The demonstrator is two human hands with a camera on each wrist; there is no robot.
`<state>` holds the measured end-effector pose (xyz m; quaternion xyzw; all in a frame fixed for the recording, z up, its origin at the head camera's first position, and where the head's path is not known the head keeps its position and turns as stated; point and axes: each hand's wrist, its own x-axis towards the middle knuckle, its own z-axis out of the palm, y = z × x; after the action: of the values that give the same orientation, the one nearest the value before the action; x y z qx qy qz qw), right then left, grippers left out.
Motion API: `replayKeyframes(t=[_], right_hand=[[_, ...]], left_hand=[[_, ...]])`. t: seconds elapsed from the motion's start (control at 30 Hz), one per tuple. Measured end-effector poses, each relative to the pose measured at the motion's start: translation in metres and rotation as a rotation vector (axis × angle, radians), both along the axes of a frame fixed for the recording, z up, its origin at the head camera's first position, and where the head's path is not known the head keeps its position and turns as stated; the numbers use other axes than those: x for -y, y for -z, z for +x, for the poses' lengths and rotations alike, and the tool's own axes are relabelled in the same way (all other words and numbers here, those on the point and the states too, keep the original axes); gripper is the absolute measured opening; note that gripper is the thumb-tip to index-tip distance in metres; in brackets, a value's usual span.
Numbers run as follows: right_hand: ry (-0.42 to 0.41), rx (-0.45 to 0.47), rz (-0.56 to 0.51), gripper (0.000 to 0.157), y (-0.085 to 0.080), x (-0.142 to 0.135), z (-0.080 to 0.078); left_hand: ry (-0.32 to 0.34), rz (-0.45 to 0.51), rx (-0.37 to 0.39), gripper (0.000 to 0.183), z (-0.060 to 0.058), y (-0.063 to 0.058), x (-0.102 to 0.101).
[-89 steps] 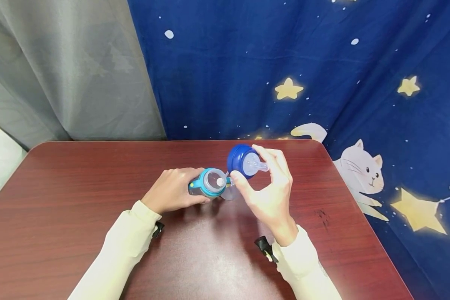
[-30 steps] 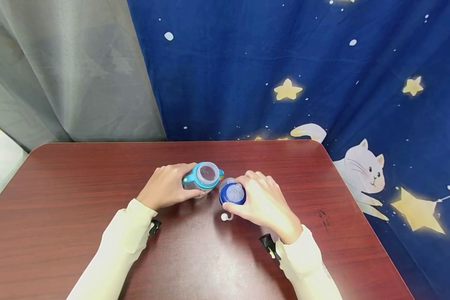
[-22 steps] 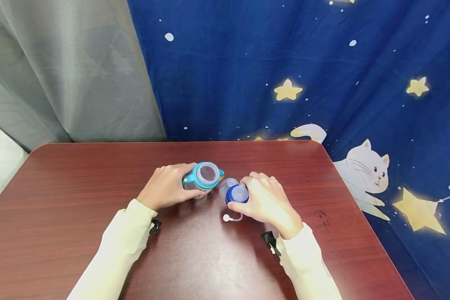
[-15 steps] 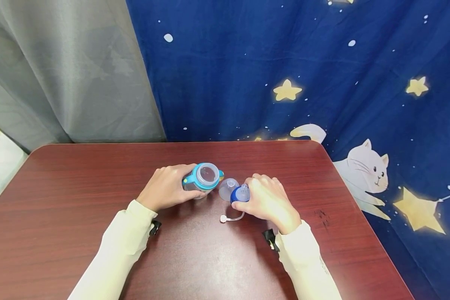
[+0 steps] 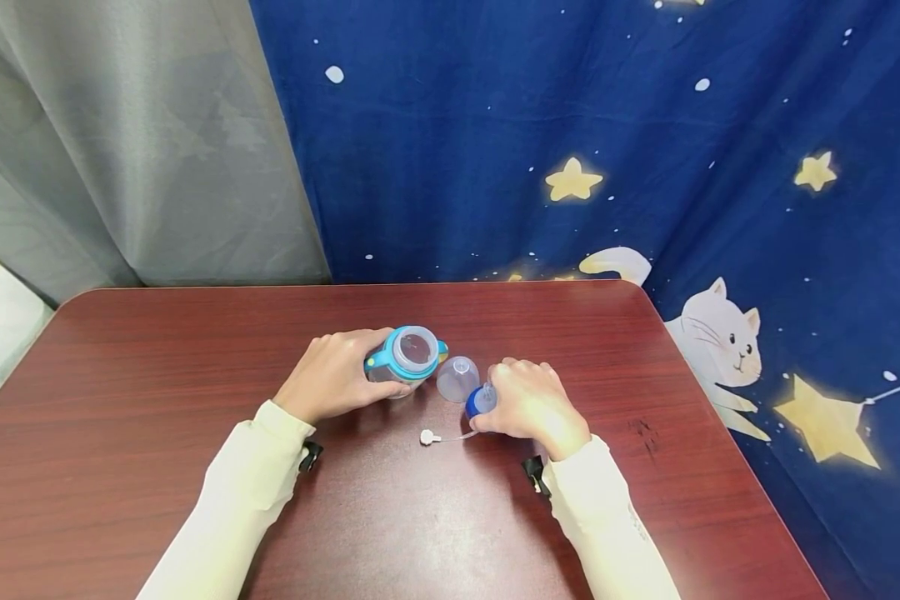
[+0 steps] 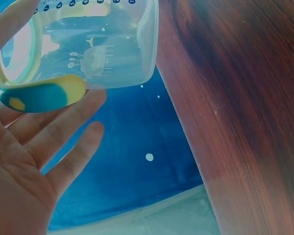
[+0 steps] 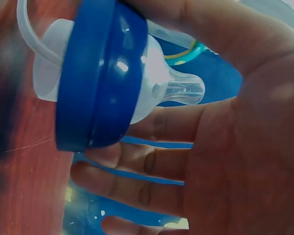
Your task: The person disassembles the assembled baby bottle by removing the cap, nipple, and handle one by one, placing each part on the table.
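on the wood-grain bench [image 5: 157, 358], a clear dome cap [image 5: 458, 380] stood between the left grip [image 5: 337, 371], holding a transparent, teal-handled bottle [image 6: 108, 54], and the right grip [image 5: 532, 404], holding a blue collar [image 7: 105, 78] with translucent nipple [image 7: 183, 90] and thin tube [image 7: 30, 36].

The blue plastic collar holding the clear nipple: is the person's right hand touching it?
Touching. The right wrist view shows it: the right hand grips the blue plastic collar between thumb and fingers.
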<state>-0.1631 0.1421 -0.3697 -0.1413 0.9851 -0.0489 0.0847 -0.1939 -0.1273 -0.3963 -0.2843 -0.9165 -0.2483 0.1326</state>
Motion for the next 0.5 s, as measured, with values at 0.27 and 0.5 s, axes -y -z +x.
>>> replayKeyframes(t=[0.27,0.5], right_hand=[[0.031,0.058,0.073,0.045,0.011,0.003,-0.008],[0.052,0.082,0.080,0.049,0.017,0.002,-0.015]], left_hand=[[0.005,0.003,-0.002,0.064,-0.001,0.001,0.001],[0.005,0.005,-0.001,0.064,-0.003,0.001,0.002]])
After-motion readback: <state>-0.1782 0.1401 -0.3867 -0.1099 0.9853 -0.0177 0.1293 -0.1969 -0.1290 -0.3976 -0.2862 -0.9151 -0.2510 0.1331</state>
